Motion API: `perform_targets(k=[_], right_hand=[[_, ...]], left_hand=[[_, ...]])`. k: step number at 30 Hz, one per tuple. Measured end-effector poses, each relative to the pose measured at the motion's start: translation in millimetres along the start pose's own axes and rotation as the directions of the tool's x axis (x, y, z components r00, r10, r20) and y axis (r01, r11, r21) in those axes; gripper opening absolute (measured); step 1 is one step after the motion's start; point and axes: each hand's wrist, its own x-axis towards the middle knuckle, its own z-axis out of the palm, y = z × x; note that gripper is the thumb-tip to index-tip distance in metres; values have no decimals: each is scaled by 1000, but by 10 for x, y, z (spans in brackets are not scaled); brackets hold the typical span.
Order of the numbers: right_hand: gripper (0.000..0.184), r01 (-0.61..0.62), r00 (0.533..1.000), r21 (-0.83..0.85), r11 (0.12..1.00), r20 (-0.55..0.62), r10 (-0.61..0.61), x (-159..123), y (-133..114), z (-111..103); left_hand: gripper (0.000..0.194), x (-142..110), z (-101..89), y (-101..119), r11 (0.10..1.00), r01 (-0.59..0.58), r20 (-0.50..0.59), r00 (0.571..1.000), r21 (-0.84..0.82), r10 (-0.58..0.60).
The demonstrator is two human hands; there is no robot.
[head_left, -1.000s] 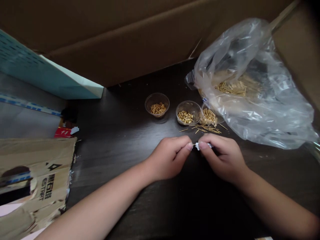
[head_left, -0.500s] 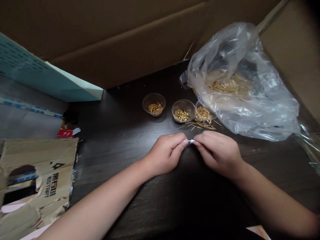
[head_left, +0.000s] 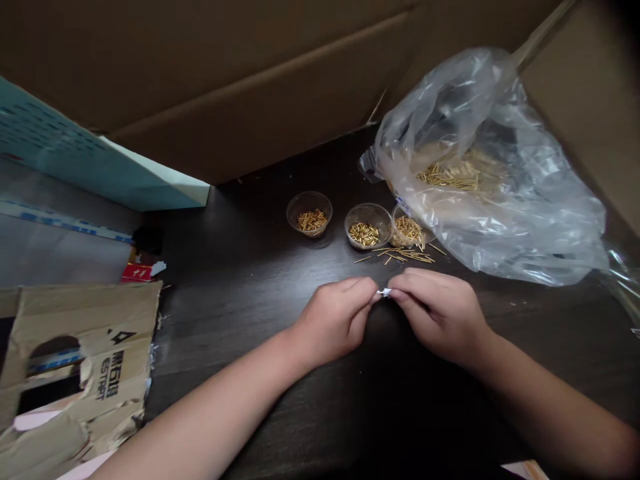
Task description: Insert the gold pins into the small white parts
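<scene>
My left hand [head_left: 337, 317] and my right hand [head_left: 443, 310] meet fingertip to fingertip above the dark table. Both are closed in a pinch on a thin metal pin [head_left: 381, 293] that bridges the small gap between them. A small white scrap [head_left: 387, 293] shows at my right fingertips; whether it is paper or tape I cannot tell. Most of the pin is hidden by the fingers. Just beyond my hands, loose gold-coloured pins [head_left: 407, 255] lie scattered in front of a clear cup [head_left: 369, 208] holding short gold pieces.
Another clear cup [head_left: 309, 199] of gold pieces stands to the left, and a third cup [head_left: 431, 235] is partly under a plastic bag [head_left: 530, 233] containing long gold pins. Cardboard walls [head_left: 280, 100] enclose the back. At left are a torn cardboard piece [head_left: 130, 300] and a red box [head_left: 136, 273].
The whole view has shifted slightly down and to the right. My fingertips are a little closer together, and the left thumb has turned under, with less of the pin showing.
</scene>
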Motion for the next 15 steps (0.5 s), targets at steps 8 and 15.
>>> perform_targets(k=[8, 15], right_hand=[[20, 31, 999, -111, 993, -8, -32, -30, -15, 51], [19, -150, 987, 63, 987, -46, 153, -34, -94, 99]], left_hand=[[27, 16, -43, 9, 997, 40, 47, 998, -67, -37], [22, -40, 12, -8, 996, -28, 9, 1000, 86, 27]])
